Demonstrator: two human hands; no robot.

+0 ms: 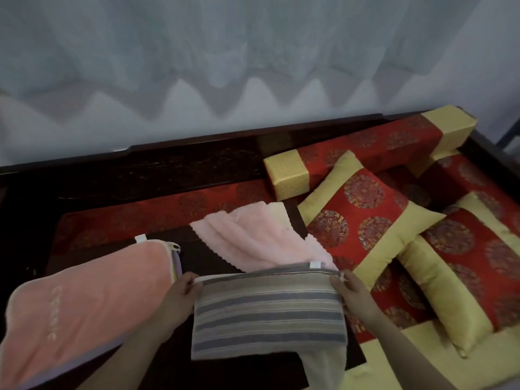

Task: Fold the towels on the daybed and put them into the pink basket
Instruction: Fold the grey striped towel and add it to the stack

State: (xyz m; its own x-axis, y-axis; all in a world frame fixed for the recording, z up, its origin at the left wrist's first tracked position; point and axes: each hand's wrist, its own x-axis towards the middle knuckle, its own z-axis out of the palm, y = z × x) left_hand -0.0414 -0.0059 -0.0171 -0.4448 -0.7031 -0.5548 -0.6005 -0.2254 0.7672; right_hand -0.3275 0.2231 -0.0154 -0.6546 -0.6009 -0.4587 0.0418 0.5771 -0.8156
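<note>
A grey and beige striped towel (268, 313) hangs folded in front of me, held up by its top edge over the dark low table on the daybed. My left hand (184, 287) pinches its top left corner and my right hand (347, 288) pinches its top right corner. A pale pink towel (253, 237) lies crumpled just beyond the striped one. To the left lies a salmon pink towel (84, 305) with faint lettering, spread over the table's edge. No pink basket is in view.
The daybed has a dark wooden frame (168, 153) and a red patterned mat. Red and gold cushions (365, 215) and a long bolster (351, 156) are piled at the right. A pale curtain hangs behind.
</note>
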